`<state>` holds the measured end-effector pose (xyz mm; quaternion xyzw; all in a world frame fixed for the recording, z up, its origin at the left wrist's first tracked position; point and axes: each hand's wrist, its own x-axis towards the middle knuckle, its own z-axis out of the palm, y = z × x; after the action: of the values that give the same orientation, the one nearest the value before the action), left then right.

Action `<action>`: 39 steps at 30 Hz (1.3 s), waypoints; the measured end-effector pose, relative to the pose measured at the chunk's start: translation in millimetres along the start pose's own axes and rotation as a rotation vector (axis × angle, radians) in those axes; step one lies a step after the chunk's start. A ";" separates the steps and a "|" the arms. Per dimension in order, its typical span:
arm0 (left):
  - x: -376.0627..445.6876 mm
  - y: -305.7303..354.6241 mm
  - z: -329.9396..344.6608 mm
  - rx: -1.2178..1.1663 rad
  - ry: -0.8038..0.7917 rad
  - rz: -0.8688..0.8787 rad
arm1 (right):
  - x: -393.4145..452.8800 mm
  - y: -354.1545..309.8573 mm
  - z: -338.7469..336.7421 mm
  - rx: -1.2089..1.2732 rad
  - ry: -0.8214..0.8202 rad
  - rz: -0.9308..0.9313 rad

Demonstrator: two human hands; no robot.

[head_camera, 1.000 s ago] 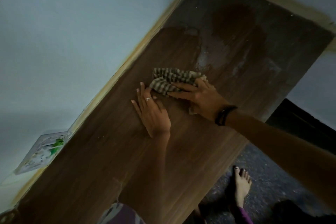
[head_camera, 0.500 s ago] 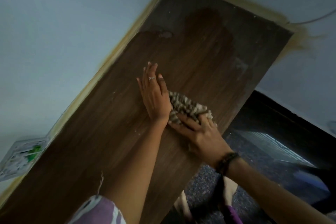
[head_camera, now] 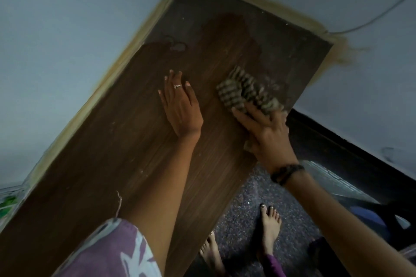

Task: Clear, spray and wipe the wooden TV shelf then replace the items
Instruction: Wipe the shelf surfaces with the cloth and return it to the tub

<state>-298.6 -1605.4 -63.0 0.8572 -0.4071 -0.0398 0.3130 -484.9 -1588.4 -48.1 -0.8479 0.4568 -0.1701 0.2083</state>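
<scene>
The dark wooden TV shelf (head_camera: 112, 153) runs diagonally from lower left to the top corner of the room. Its far end shows dusty, streaky patches beside darker wiped areas. My left hand (head_camera: 181, 105) lies flat on the shelf's middle, fingers together, a ring on one finger. My right hand (head_camera: 265, 132) presses a striped, crumpled cloth (head_camera: 243, 91) onto the shelf near its right edge; a dark band circles that wrist. The cloth's rear part is hidden under my palm.
Pale blue walls meet behind the shelf, and a thin cable (head_camera: 382, 13) runs along the right wall. A white and green packet (head_camera: 9, 198) lies at the shelf's left end. Below the right edge are speckled floor, my bare feet (head_camera: 269, 220) and a dark object (head_camera: 371, 216).
My right hand has swept the cloth from beside my left wrist out toward the shelf's right edge and far end. My left hand has stayed flat on the shelf.
</scene>
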 end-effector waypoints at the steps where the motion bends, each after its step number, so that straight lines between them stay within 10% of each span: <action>1: 2.3 -0.5 1.4 0.017 0.004 -0.016 | -13.5 4.0 -0.1 -0.014 -0.040 -0.076; 5: 5.1 2.9 6.6 0.103 0.001 -0.035 | -8.6 41.9 -21.7 -0.066 -0.144 -0.251; 12: 1.6 0.5 12.7 0.177 0.002 -0.064 | 86.8 59.2 -21.9 -0.007 0.000 0.267; 21: 2.3 3.2 12.2 0.171 -0.009 -0.073 | 71.9 14.5 -3.3 0.002 -0.286 -0.243; 28: -10.6 11.0 10.4 0.161 -0.027 -0.117 | 170.7 2.9 1.3 0.069 -0.214 0.166; 35: 1.0 12.5 10.6 0.151 -0.028 -0.110 | 156.9 -19.5 24.4 0.076 -0.294 -0.314; 39: 4.0 9.6 9.0 0.157 -0.012 -0.138 | 212.8 -16.3 30.1 -0.014 -0.360 -0.187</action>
<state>-305.3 -1617.3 -63.9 0.9048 -0.3510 -0.0342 0.2389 -347.4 -1754.3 -44.7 -0.9048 0.3325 -0.0312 0.2642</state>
